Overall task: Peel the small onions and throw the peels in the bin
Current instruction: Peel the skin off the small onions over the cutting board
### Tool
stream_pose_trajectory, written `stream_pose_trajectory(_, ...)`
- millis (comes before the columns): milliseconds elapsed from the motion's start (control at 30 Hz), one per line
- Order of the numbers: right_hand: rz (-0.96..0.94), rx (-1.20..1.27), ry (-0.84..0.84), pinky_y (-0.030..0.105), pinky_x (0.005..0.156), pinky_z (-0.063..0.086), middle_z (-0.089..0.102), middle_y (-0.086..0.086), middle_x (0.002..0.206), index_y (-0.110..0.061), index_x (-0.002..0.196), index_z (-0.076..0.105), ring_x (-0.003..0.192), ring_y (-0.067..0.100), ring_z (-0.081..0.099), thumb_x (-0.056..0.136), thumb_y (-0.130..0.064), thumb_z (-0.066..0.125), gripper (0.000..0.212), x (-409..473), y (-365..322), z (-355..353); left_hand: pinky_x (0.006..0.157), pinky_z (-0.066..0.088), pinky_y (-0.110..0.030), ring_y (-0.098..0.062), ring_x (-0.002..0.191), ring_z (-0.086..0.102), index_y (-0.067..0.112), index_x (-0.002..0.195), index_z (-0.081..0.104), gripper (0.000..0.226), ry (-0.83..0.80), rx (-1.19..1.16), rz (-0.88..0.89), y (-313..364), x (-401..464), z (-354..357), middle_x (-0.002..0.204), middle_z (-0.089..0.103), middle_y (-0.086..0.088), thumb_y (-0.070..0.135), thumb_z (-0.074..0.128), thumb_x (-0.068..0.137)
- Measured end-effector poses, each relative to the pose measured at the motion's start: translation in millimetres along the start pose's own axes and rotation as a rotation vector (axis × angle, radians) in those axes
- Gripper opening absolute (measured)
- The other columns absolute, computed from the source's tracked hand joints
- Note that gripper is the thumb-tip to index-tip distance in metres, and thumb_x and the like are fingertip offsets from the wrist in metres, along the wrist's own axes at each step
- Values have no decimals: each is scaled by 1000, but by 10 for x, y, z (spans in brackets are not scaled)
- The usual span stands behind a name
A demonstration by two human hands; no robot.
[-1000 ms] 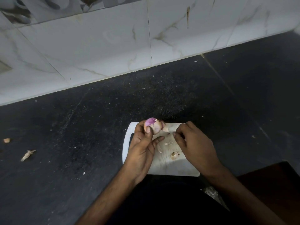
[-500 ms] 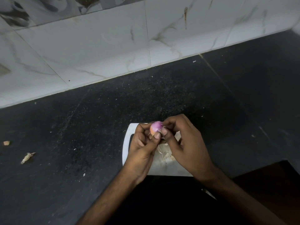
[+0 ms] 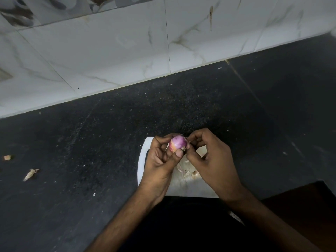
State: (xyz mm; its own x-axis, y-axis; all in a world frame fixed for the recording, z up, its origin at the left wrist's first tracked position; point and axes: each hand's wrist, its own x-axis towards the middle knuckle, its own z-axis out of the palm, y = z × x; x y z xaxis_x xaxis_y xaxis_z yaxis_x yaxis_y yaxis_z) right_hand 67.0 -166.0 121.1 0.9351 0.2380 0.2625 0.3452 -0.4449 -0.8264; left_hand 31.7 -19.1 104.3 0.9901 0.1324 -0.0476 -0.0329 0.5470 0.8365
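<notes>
A small purple onion (image 3: 177,143) is held in the fingertips of my left hand (image 3: 161,160), above the far end of a white cutting board (image 3: 142,157). My right hand (image 3: 211,160) pinches at the onion's right side, thumb and forefinger closed on a bit of skin there. Several loose peel scraps (image 3: 185,170) lie on the board between my two hands. No bin is in view.
The board lies on a dark speckled counter (image 3: 91,142) that runs back to a marble-tiled wall (image 3: 127,51). Two peel pieces (image 3: 31,174) lie on the counter at far left. A brown surface (image 3: 309,206) shows at bottom right.
My right hand came up from the board to the onion and now pinches its right side. My left hand has turned the onion slightly, so more purple shows.
</notes>
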Motion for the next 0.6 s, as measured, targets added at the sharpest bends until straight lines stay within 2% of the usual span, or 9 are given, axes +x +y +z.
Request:
stream_pose_trajectory(133, -10, -67, 32, 23, 66, 55, 69, -11, 88, -17, 95, 69, 82, 7, 67, 90, -19, 75, 8, -24, 42, -5, 105, 47, -47, -32, 114, 61, 5, 120, 47, 39, 4, 10, 41, 6, 9, 5, 123, 60, -25, -12, 60, 87)
stream_pose_trajectory(233, -43, -145, 44, 32, 63, 56, 66, -12, 83, -18, 88, 67, 78, 8, 65, 89, -25, 70, 7, -34, 34, 4, 105, 46, -49, -36, 117, 58, 5, 117, 48, 37, -18, 41, 54, 12, 9, 0, 125, 60, -24, -12, 61, 87)
stream_pose_trajectory(333, -44, -244, 62, 33, 59, 54, 62, -13, 82, -23, 85, 63, 77, 6, 60, 86, -36, 62, 13, -17, 23, -7, 105, 46, -48, -37, 118, 60, -1, 120, 47, 35, -27, 35, 44, 19, 5, 6, 127, 59, -29, -9, 61, 90)
stream_pose_trajectory(433, -9, -277, 68, 38, 60, 56, 62, -12, 82, -21, 85, 63, 77, 9, 60, 86, -27, 68, 8, 13, 55, -54, 106, 46, -47, -36, 118, 61, -3, 122, 49, 32, -45, 7, 4, 21, -12, 3, 126, 62, -28, -1, 62, 93)
stream_pose_trajectory(500, 18, -261, 93, 39, 63, 55, 63, -11, 82, -21, 84, 63, 77, 9, 61, 86, -25, 68, 7, 32, 80, -105, 105, 49, -42, -32, 118, 62, 0, 123, 51, 26, -63, -42, -38, 23, -31, -1, 126, 65, -24, 1, 55, 97)
stream_pose_trajectory(600, 52, -248, 78, 39, 65, 56, 63, -12, 83, -23, 85, 62, 76, 8, 62, 87, -24, 67, 5, 36, 116, -153, 99, 53, -35, -32, 127, 59, -1, 128, 50, 26, -35, -172, -106, 36, -24, -15, 135, 61, -25, 3, 46, 102)
